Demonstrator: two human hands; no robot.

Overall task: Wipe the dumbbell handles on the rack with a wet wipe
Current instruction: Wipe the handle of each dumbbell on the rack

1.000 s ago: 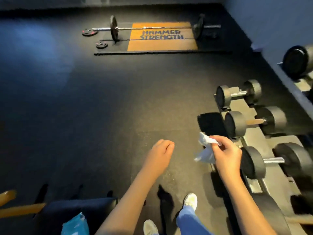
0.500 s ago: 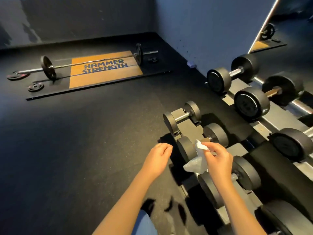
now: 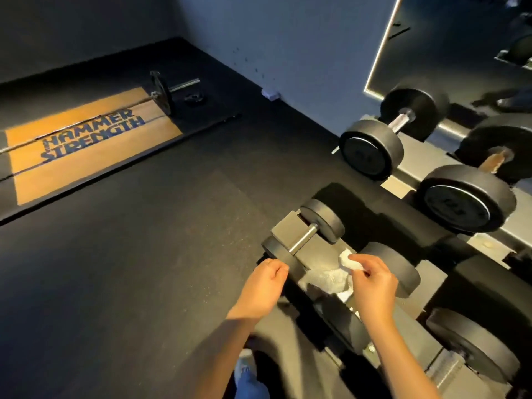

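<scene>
My right hand (image 3: 372, 283) pinches a crumpled white wet wipe (image 3: 331, 279), which hangs over the handle of the second small dumbbell (image 3: 394, 269) on the rack's lower tier (image 3: 319, 256). My left hand (image 3: 264, 286) hovers just left of that dumbbell with fingers curled, holding nothing. The first small dumbbell (image 3: 305, 240) with a bare steel handle lies just beyond the wipe. Two larger dumbbells, one (image 3: 374, 151) at the end and one (image 3: 466, 203) beside it, rest on the upper tier.
An orange lifting platform (image 3: 86, 145) with a loaded barbell (image 3: 162, 92) lies on the dark rubber floor at the far left. A wall and a lit mirror edge (image 3: 380, 53) stand behind the rack. More dumbbells (image 3: 472, 347) sit nearer me. My shoe (image 3: 244, 367) shows below.
My view has swung right and closer to the rack. My right hand has brought the wipe down onto the second small dumbbell's handle. My left hand has stayed beside it.
</scene>
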